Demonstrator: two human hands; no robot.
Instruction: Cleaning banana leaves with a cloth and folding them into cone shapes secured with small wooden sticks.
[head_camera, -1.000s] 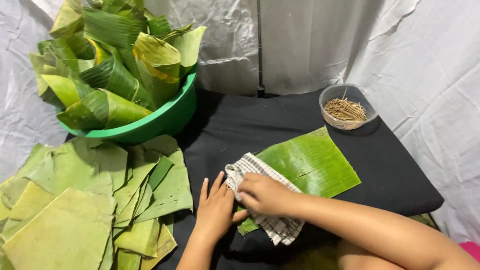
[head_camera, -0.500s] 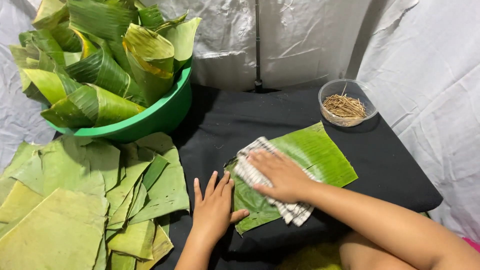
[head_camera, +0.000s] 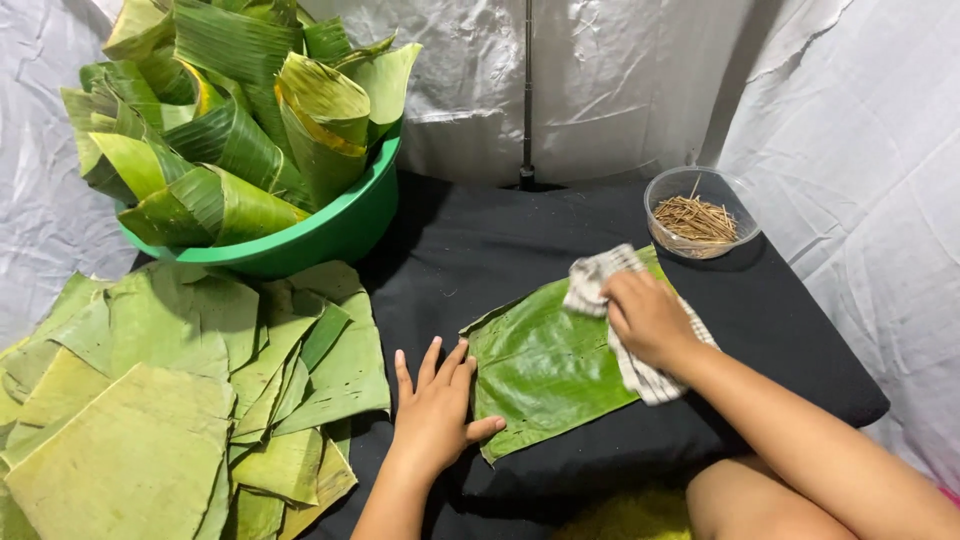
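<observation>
Green banana leaf piece (head_camera: 545, 365) lies flat, glossy, on black cloth-covered table; checkered cloth (head_camera: 600, 282), crumpled, rests on leaf's upper right end, partly hanging off edge.

walls: crinkled white sheeting (head_camera: 600, 90) | surface: black cloth (head_camera: 480, 240)

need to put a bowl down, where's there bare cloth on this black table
Bare black cloth lies between the green basin and the clear bowl of sticks, and along the right edge past the leaf. The left side is crowded with stacked leaves; both hands cover the front middle.
</observation>
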